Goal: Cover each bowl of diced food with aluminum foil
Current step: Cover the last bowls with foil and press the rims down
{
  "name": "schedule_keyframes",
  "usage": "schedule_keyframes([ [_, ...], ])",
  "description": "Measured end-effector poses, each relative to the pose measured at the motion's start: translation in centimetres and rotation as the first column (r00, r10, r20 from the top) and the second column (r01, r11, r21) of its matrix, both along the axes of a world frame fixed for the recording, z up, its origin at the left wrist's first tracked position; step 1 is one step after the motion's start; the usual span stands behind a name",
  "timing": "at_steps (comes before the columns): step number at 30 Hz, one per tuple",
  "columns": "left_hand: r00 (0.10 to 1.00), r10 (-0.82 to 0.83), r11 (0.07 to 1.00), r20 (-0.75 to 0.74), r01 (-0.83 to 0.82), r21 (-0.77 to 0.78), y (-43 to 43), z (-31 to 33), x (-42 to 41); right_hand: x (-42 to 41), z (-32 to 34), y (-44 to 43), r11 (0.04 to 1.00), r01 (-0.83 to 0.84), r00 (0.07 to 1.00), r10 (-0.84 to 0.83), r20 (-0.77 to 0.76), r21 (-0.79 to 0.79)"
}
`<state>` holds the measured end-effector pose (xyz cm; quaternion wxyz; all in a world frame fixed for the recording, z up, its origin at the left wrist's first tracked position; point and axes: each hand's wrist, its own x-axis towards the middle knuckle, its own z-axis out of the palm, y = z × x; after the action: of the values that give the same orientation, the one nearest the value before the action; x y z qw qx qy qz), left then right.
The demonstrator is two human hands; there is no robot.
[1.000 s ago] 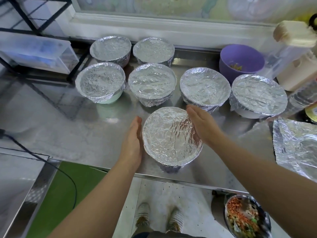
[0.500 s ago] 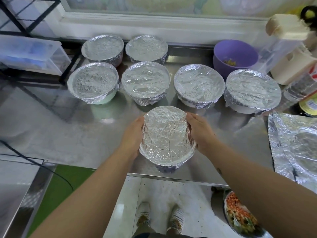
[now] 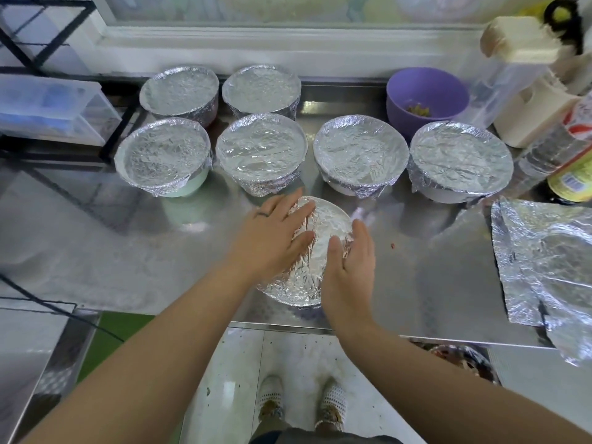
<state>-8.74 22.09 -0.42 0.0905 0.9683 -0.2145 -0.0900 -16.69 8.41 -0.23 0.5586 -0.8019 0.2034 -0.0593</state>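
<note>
Stainless steel formed the counter, which ran from left to right below a white window sill, with pale floor tiles showing past its near edge. At the near edge, about mid-width, stood the nearest bowl, round and so without a long axis, its foil-wrapped mouth facing up. The left hand lay flat on the left part of the foil top, fingers straight and spread apart. The right hand stood on edge against the bowl's right side, fingers straight and close together, clamped on nothing. Just beyond ran a row of four foil-covered bowls, from a pale green one at the left to a white one at the right, and two more covered bowls sat farther back on the left. An uncovered purple bowl stood at the far right, with some yellowish bits inside. A loose crumpled foil sheet lay flat on the counter's right end.
</note>
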Motion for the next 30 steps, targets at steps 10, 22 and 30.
schedule_keyframes([
  [10,0.759,0.55,0.652,-0.348,-0.651,-0.389,-0.9,3.2,-4.9,5.5,1.6,-6.2,0.985,0.053,0.993,-0.069,0.092,0.164],
  [22,0.664,0.614,0.307,-0.427,-0.699,-0.646,-0.7,-1.2,-4.4,2.5,-0.9,-3.1,0.981,-0.005,0.997,0.019,-0.069,0.196],
  [30,0.948,0.303,0.896,0.096,-0.249,-0.368,-1.2,1.0,-2.1,5.0,0.5,-4.1,0.959,-0.279,0.959,0.281,0.027,-0.059],
])
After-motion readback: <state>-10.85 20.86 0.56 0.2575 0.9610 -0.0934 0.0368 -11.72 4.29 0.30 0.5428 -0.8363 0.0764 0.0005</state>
